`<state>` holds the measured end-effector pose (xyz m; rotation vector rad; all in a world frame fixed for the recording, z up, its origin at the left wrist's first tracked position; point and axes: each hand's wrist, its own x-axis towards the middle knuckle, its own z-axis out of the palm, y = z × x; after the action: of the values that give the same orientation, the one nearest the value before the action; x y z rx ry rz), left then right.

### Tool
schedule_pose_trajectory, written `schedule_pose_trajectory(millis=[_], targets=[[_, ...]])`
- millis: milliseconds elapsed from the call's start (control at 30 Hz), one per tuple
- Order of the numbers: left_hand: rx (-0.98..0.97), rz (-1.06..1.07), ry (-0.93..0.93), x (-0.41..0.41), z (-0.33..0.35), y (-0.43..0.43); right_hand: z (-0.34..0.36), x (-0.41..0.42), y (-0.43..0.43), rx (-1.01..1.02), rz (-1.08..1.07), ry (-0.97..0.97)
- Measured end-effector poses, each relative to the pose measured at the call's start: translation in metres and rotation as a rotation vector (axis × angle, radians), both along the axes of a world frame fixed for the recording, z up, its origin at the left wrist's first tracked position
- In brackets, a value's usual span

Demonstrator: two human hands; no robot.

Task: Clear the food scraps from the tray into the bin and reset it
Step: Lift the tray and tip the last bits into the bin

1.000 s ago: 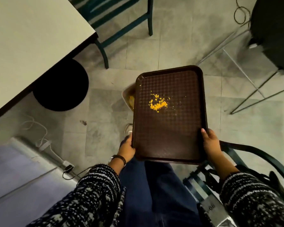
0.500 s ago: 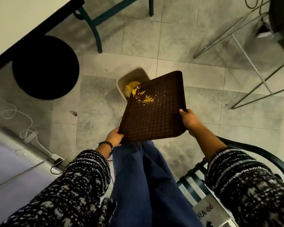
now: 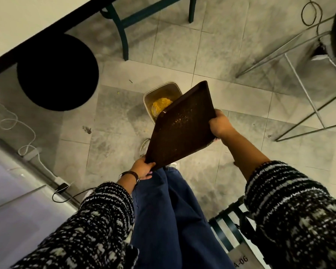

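A dark brown textured tray (image 3: 179, 133) is tilted steeply, its far-left edge dipping over a small beige bin (image 3: 175, 88) on the floor. Yellow food scraps (image 3: 160, 105) lie heaped inside the bin. Only faint pale specks show on the tray's surface. My left hand (image 3: 143, 168) grips the tray's low near corner. My right hand (image 3: 219, 124) holds its raised right edge. The tray hides the bin's near right part.
A white table (image 3: 23, 22) juts in at top left, with a black round stool (image 3: 57, 71) under its edge. Green chair legs (image 3: 122, 33) stand behind the bin, a metal-framed chair (image 3: 299, 61) at right, a green slatted chair (image 3: 229, 230) behind me. Cables (image 3: 33, 152) trail at left.
The tray went from level to steeply tilted over the bin. The yellow scraps slid off its surface toward the bin, and my right hand rose with the tray's edge.
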<state>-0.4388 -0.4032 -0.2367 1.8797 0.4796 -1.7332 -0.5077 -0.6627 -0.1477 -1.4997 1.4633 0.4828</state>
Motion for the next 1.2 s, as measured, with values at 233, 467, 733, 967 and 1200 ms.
schedule_pose_trajectory(millis=[233, 467, 733, 967, 1200], targets=[[-0.038, 0.092, -0.084, -0.021, 0.001, -0.01, 0.016, 0.009, 0.005, -0.233, 0.107, -0.036], [0.089, 0.225, 0.175, -0.021, -0.014, -0.007, -0.008, 0.034, 0.005, -0.109, 0.21, 0.068], [0.072, 0.269, 0.238, -0.021, -0.005, -0.024, -0.011, 0.034, -0.016, -0.129, 0.257, 0.064], [0.072, 0.468, 0.318, -0.054, 0.002, -0.035, -0.011, 0.052, -0.024, -0.104, 0.406, 0.013], [0.081, 0.454, 0.277, -0.049, 0.007, -0.026, -0.013, 0.046, -0.019, -0.118, 0.399, 0.072]])
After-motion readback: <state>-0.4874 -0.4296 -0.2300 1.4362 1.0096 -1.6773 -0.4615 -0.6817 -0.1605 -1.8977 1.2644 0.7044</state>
